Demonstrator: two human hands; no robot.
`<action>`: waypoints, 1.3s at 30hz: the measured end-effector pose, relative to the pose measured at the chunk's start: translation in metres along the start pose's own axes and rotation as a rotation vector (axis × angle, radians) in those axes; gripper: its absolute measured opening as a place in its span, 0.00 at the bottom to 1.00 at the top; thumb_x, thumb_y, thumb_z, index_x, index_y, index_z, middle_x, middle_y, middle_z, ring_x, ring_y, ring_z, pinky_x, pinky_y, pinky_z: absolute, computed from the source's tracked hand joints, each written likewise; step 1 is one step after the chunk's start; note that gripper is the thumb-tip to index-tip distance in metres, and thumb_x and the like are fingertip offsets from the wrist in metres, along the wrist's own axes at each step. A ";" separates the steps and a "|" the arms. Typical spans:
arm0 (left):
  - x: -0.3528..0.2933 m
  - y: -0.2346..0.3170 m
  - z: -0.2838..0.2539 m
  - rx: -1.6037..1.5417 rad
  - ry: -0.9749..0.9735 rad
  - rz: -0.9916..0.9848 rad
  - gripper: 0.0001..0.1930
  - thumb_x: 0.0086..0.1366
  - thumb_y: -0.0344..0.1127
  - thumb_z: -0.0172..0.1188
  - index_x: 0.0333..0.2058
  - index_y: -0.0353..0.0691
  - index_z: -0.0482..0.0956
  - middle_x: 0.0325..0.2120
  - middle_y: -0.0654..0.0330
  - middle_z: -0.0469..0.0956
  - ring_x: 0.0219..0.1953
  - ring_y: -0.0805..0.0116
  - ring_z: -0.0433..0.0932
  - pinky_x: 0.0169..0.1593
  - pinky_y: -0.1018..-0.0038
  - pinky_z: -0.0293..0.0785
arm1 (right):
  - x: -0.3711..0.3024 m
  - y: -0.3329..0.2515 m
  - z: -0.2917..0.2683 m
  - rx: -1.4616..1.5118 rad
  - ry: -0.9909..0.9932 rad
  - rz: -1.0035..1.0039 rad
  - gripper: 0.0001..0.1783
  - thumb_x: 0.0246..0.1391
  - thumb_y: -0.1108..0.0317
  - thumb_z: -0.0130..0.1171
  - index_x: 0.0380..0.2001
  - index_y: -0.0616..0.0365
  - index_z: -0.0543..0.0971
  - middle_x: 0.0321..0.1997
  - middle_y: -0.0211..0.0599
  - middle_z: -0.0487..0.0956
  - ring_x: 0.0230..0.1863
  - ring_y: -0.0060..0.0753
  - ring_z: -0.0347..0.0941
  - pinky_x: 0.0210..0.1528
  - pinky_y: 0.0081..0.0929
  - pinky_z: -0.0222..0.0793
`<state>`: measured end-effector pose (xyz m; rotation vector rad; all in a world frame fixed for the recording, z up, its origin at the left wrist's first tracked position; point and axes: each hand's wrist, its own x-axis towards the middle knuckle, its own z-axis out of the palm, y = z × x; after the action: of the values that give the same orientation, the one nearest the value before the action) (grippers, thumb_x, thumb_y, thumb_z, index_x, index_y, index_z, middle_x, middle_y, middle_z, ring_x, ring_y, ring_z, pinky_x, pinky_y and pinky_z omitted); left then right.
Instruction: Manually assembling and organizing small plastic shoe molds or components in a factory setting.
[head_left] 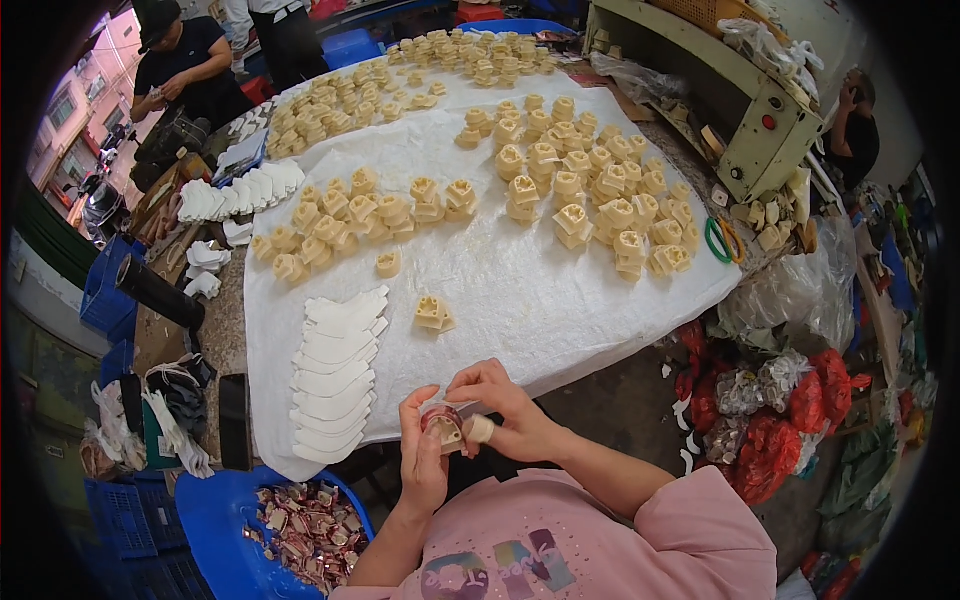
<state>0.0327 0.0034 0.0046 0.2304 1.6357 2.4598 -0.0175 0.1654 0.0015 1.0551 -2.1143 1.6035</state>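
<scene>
In front of my chest, both hands hold a small cream moulded piece with a dark red band on its rim (442,424). My left hand (422,468) grips it from the left, fingers closed round its side. From the right, the bent fingers of my right hand (508,405) close on it; a cream wrap (480,429) sits on the thumb. Just ahead on the white sheet lies a loose cream moulded piece (433,314), and another piece (388,264) is farther off. To the left, overlapping white curved cut-outs (335,385) form a column.
Many cream pieces (610,190) stand in clusters on the white-covered table (440,365). A blue basin (215,510) at lower left holds red-and-cream pieces (310,530). Red plastic bags (765,455) lie at right. A beige machine (770,130) stands far right; a person (185,65) works far left.
</scene>
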 end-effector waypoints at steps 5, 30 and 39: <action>0.004 0.005 0.023 0.013 -0.014 0.136 0.32 0.71 0.55 0.35 0.63 0.37 0.46 0.41 0.55 0.71 0.33 0.71 0.74 0.35 0.76 0.73 | 0.017 -0.019 -0.004 0.817 -0.145 0.717 0.13 0.59 0.60 0.52 0.40 0.57 0.74 0.42 0.34 0.71 0.20 0.20 0.71 0.17 0.15 0.68; -0.005 0.012 0.030 0.171 0.402 0.325 0.15 0.69 0.34 0.39 0.53 0.38 0.59 0.35 0.61 0.66 0.36 0.78 0.67 0.41 0.79 0.65 | -0.001 -0.028 0.048 0.563 -0.024 0.216 0.18 0.62 0.68 0.40 0.53 0.60 0.69 0.50 0.44 0.68 0.52 0.39 0.66 0.54 0.30 0.61; 0.005 0.012 -0.001 0.325 0.262 0.284 0.32 0.71 0.55 0.36 0.62 0.35 0.47 0.35 0.61 0.68 0.30 0.77 0.67 0.30 0.83 0.62 | 0.021 -0.019 0.020 0.166 0.059 0.209 0.21 0.59 0.58 0.52 0.50 0.59 0.71 0.37 0.43 0.71 0.37 0.40 0.69 0.39 0.33 0.69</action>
<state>0.0264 -0.0010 0.0156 0.2015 2.2585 2.4924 -0.0148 0.1373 0.0207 0.8442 -2.1423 1.9104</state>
